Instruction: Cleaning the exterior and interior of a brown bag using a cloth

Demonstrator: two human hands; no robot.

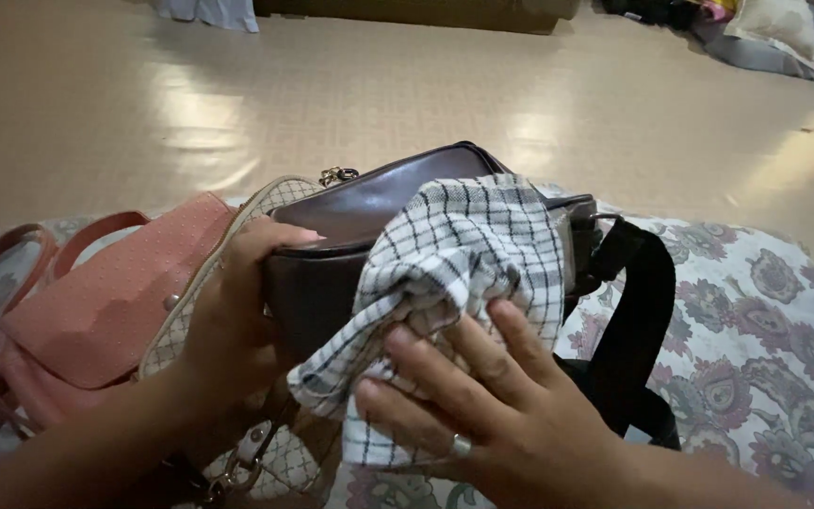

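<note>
Head view, brown bag (332, 273) upright (lengthwise left–right), cloth-wiped (463, 254)

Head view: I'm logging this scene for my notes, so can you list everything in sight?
Brown bag: one, dark brown and glossy, centre, upright.
Checked cloth: one, white with dark lines, draped over the brown bag.
Black strap: one, right of the brown bag.
Pink bag: one, pink with handles, left.
Lattice-pattern bag: one, cream, between the pink and brown bags.
Floral sheet: one, pale with flowers, under the bags.
Floor: beige, shiny, beyond.
Left hand: grips the brown bag's left end.
Right hand: ringed, fingers pressing the cloth.
</note>
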